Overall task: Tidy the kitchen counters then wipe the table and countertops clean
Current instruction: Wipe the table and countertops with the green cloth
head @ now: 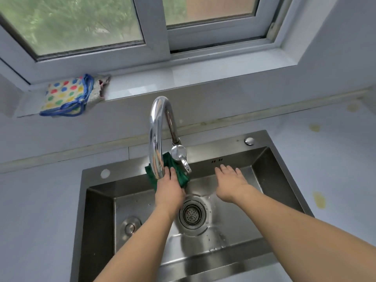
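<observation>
Fingers of right hand spread, empty; left hand grips cloth under tap. We judge wetting step; next, lever.

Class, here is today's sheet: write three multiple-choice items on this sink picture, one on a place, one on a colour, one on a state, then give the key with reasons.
1. Where does the spotted cloth lie?
A. in the sink
B. on the windowsill
C. over the tap

2. What colour is the cloth in the left hand?
A. green
B. red
C. white

3. How is the right hand?
A. gripping the tap handle
B. holding a sponge
C. open, holding nothing

Key: B, it rests on the sill under the window; A, dark green shows under the tap; C, its fingers are spread over the sink, apart from the handle.
</observation>
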The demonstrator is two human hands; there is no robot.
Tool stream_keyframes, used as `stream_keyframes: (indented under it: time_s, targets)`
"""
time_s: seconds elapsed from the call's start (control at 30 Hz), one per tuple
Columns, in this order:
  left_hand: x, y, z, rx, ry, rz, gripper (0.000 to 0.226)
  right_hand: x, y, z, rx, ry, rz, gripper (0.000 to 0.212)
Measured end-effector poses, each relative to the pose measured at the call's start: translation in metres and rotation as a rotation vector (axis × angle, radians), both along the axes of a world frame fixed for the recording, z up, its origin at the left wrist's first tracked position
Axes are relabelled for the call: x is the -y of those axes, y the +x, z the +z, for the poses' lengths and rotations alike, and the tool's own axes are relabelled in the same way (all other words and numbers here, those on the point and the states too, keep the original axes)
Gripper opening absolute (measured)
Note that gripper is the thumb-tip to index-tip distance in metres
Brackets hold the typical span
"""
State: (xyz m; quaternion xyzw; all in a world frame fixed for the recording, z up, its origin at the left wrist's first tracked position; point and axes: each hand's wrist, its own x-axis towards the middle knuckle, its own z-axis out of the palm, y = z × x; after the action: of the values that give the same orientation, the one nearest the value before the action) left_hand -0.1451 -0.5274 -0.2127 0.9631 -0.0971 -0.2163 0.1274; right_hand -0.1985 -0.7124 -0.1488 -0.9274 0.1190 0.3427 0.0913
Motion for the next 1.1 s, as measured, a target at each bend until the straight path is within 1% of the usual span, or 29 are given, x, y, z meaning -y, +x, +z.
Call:
stream_keyframes:
  time_s: [0.03, 0.07, 0.13, 0.17, 0.2, 0.23, 0.3, 0.4, 0.47, 0.53, 0.57, 0.6, 0.67, 0.73, 0.8, 0.9, 0.93, 1.0, 1.03, 1.1]
  targets:
    - [0.008, -0.009, 0.005, -0.046, -0.061, 0.054, 0.07, 0.007, -0.009, 0.003, -0.027, -0.01, 0.001, 0.072]
    - [0.017, -0.017, 0.01, -0.121, -0.155, 0.137, 0.058, 0.015, -0.017, 0.006, -0.052, -0.018, -0.003, 0.07]
    - [0.037, -0.032, 0.017, -0.302, -0.381, 0.37, 0.027, 0.033, -0.032, 0.011, -0.074, -0.026, -0.022, 0.068]
    - [0.047, -0.039, 0.02, -0.392, -0.52, 0.518, 0.02, 0.042, -0.037, 0.014, -0.074, -0.026, -0.032, 0.067]
    - [0.059, -0.047, 0.027, -0.475, -0.632, 0.647, 0.02, 0.053, -0.042, 0.018, -0.065, -0.029, -0.043, 0.066]
    - [0.071, -0.051, 0.034, -0.539, -0.717, 0.728, 0.022, 0.064, -0.047, 0.023, -0.052, -0.033, -0.055, 0.065]
    - [0.098, -0.053, 0.046, -0.59, -0.819, 0.78, 0.02, 0.088, -0.054, 0.03, -0.034, -0.039, -0.078, 0.064]
    - [0.137, -0.038, 0.073, -0.543, -0.874, 0.74, 0.009, 0.12, -0.057, 0.034, -0.004, -0.047, -0.101, 0.062]
    - [0.151, -0.017, 0.085, -0.447, -0.856, 0.688, 0.011, 0.133, -0.053, 0.033, 0.011, -0.034, -0.11, 0.061]
    - [0.161, 0.004, 0.093, -0.336, -0.846, 0.661, 0.019, 0.146, -0.046, 0.032, 0.03, -0.017, -0.102, 0.061]
    - [0.163, 0.013, 0.097, -0.247, -0.81, 0.639, 0.021, 0.15, -0.042, 0.031, 0.036, -0.011, -0.092, 0.062]
    - [0.165, 0.02, 0.103, -0.123, -0.731, 0.606, 0.021, 0.155, -0.037, 0.031, 0.04, -0.002, -0.083, 0.064]
    - [0.164, 0.03, 0.109, 0.164, -0.571, 0.564, 0.022, 0.159, -0.028, 0.028, 0.051, 0.023, -0.065, 0.069]
    - [0.162, 0.034, 0.107, 0.33, -0.509, 0.551, 0.025, 0.162, -0.018, 0.023, 0.054, 0.039, -0.042, 0.073]
    - [0.16, 0.039, 0.092, 0.344, -0.421, 0.494, 0.028, 0.164, -0.005, 0.017, 0.056, 0.053, -0.011, 0.072]
    - [0.152, 0.044, 0.058, 0.131, -0.363, 0.355, 0.034, 0.167, 0.014, 0.01, 0.073, 0.061, 0.038, 0.074]
    - [0.151, 0.047, 0.045, 0.058, -0.321, 0.296, 0.04, 0.171, 0.021, 0.006, 0.09, 0.055, 0.05, 0.075]
    - [0.152, 0.047, 0.02, -0.019, -0.144, 0.183, 0.067, 0.182, 0.031, -0.001, 0.114, 0.012, 0.055, 0.076]
    - [0.156, 0.047, 0.01, -0.015, -0.06, 0.16, 0.078, 0.191, 0.034, -0.005, 0.109, -0.018, 0.049, 0.076]
    - [0.17, 0.046, -0.002, 0.023, 0.011, 0.184, 0.088, 0.207, 0.036, -0.016, 0.06, -0.07, 0.048, 0.077]
